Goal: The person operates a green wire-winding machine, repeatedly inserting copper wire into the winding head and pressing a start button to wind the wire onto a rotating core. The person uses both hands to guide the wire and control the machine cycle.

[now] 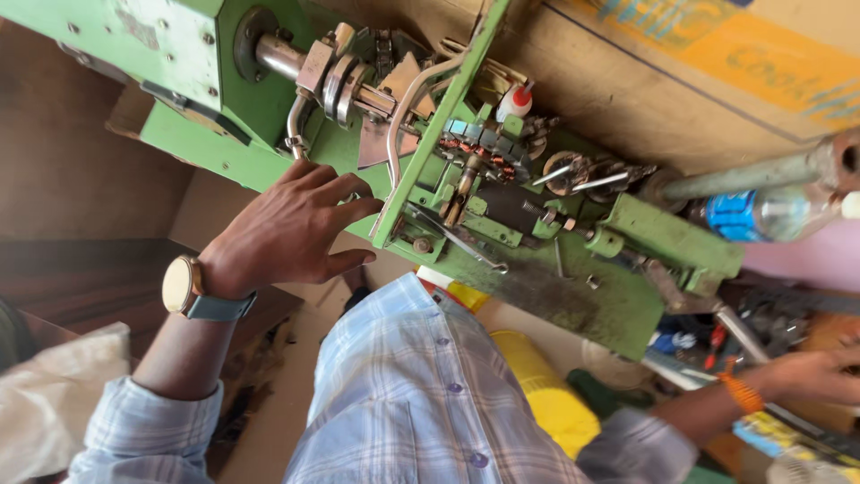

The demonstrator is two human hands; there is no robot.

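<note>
Green machine (pixel 555 269) under spread left-hand fingers (pixel 345 193); right hand (pixel 820 372) blurred, grip unclear; blue-labelled bottle (pixel 761 215) beside.

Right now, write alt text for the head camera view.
A person's left hand, wearing a wristwatch, rests open against a green metal machine with exposed shafts and springs. Their right hand, blurred, reaches toward clutter at right beneath a plastic bottle.

Brown cardboard box (pixel 681 81) w/ orange and blue print fills upper right, serves as backdrop. Below-left of box: tan floor (pixel 278 403), warm daylight on it. Far left of box: dark wooden furniture (pixel 81 269), grain visible, in shade. Lower left corner, well apart from box: pale cloth bundle (pixel 54 394). Under box at right edge: pink surface (pixel 797 260), cluttered bench (pixel 770 332) below.
</note>
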